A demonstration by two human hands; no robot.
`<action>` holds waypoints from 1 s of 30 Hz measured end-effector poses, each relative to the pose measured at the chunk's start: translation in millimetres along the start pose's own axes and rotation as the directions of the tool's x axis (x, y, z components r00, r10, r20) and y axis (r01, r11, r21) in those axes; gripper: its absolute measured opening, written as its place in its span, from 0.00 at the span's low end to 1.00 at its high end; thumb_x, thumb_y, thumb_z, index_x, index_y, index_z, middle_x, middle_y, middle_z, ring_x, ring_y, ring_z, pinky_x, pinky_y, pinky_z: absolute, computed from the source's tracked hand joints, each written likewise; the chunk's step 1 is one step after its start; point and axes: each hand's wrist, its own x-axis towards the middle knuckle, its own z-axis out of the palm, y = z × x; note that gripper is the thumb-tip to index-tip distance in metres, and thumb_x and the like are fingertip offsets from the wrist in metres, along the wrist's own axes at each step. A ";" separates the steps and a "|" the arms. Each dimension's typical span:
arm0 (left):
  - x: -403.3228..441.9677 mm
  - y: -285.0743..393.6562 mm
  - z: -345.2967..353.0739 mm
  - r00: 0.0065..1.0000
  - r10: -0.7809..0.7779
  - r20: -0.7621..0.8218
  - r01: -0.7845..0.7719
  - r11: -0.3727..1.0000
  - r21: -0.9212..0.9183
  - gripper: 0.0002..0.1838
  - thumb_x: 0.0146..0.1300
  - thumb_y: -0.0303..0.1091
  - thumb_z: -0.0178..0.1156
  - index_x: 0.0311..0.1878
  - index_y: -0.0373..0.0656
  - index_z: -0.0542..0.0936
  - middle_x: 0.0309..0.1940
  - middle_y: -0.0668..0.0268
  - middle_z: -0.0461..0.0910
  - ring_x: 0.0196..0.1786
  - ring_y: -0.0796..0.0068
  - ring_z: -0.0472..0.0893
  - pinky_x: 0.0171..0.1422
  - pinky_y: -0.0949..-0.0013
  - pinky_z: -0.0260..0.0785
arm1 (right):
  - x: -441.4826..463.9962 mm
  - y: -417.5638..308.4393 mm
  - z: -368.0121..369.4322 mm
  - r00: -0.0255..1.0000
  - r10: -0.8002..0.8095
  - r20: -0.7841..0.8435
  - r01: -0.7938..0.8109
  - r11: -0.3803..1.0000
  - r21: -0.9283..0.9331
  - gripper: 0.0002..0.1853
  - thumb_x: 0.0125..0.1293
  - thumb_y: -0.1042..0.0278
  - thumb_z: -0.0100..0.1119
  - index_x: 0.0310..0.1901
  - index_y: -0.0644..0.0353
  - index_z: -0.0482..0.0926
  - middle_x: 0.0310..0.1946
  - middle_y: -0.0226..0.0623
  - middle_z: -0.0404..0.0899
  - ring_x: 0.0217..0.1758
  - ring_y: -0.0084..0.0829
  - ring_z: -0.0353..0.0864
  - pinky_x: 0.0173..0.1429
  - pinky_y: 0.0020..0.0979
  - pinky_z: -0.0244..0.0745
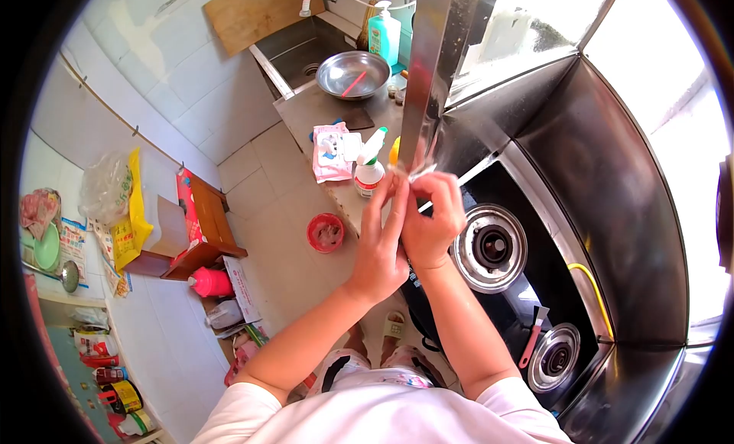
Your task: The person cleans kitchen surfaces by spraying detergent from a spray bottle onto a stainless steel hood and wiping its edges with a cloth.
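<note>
My left hand (384,241) and my right hand (433,219) are raised close together over the counter's edge, beside the stove. Both have their fingertips pinched on a small, thin, whitish see-through piece (422,171); its exact kind is too blurred to tell. Just left of the fingers stands a white spray bottle (368,176) with a green and white trigger head. Beside that bottle lies a pink pack of wipes (332,155). A scraper (533,338) with a pink handle rests on the black stove (489,310), near the front burner.
A metal bowl (354,66) with a red stick stands by the sink (287,50), near a green pump bottle (384,37). Steel panels (612,184) surround the stove, and a metal post (428,77) rises beyond my hands. A red bin (326,232) is on the floor.
</note>
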 end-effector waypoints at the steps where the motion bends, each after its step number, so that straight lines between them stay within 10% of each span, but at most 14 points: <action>1: 13.4 8.8 -4.8 0.996 0.073 -0.045 -0.072 0.997 0.021 0.44 0.43 0.10 0.44 0.72 0.37 0.60 0.70 0.48 0.56 0.71 0.48 0.59 0.72 0.57 0.55 | 16.3 -9.8 0.3 0.999 -0.035 -0.035 0.036 0.999 0.026 0.09 0.49 0.83 0.67 0.29 0.60 0.78 0.29 0.35 0.77 0.23 0.29 0.78 0.27 0.27 0.74; 9: 44.2 26.5 -20.7 0.975 0.190 -0.111 -0.192 0.981 -0.003 0.46 0.40 0.08 0.46 0.71 0.39 0.62 0.67 0.49 0.59 0.68 0.47 0.63 0.70 0.58 0.58 | 52.4 -29.8 1.1 0.992 -0.089 -0.085 0.101 0.983 0.155 0.09 0.49 0.85 0.66 0.30 0.62 0.78 0.30 0.34 0.77 0.23 0.24 0.77 0.28 0.24 0.73; 21: -43.9 -26.1 26.4 0.991 -0.121 0.063 0.119 0.992 0.031 0.48 0.38 0.08 0.43 0.72 0.38 0.57 0.70 0.48 0.56 0.72 0.47 0.57 0.74 0.56 0.51 | -60.0 44.6 2.6 0.979 0.190 0.071 -0.193 0.980 0.045 0.09 0.49 0.83 0.65 0.29 0.60 0.77 0.29 0.36 0.76 0.26 0.34 0.78 0.30 0.30 0.74; 30: -13.7 -13.5 22.1 0.994 0.067 -0.090 -0.055 0.991 0.121 0.35 0.56 0.17 0.47 0.71 0.34 0.58 0.70 0.48 0.56 0.71 0.51 0.61 0.73 0.60 0.55 | -17.3 17.9 4.6 0.992 0.119 -0.028 -0.113 0.980 0.161 0.08 0.47 0.85 0.64 0.27 0.61 0.76 0.28 0.36 0.76 0.25 0.34 0.77 0.28 0.30 0.73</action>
